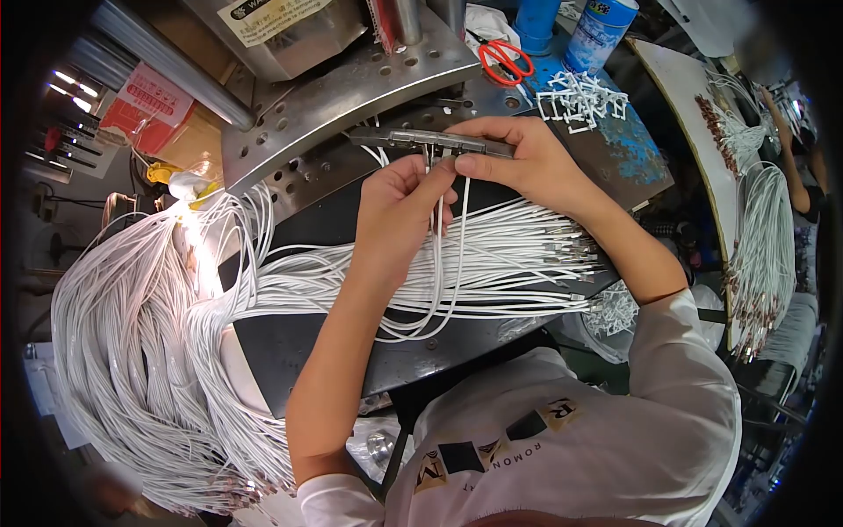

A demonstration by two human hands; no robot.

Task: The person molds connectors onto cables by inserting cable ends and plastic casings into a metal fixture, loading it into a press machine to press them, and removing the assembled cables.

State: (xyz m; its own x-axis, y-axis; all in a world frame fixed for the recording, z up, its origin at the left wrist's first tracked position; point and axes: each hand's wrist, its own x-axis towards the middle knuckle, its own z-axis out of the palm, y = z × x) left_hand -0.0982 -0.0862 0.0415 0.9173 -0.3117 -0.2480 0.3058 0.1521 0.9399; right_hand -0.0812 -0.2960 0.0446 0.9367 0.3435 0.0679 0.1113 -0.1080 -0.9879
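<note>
My left hand [399, 206] pinches thin white cables [437, 255] close to their upper ends, just below a long dark metal bar [399, 138]. The right end of that bar is held between the thumb and fingers of my right hand [518, 158]. Cable ends meet the bar's underside between my two hands, and the cables hang down in a loop. Beneath my hands a spread bundle of white cables [509, 255] lies across the black work surface [290, 347], with metal connectors at its right end.
A perforated metal machine plate [351, 92] stands behind the bar. Red-handled scissors [505, 61], small white plastic pieces [584, 98] and a blue can [600, 33] sit at the back right. A large cable bundle [132, 351] hangs at left. Another person's arm [788, 158] shows far right.
</note>
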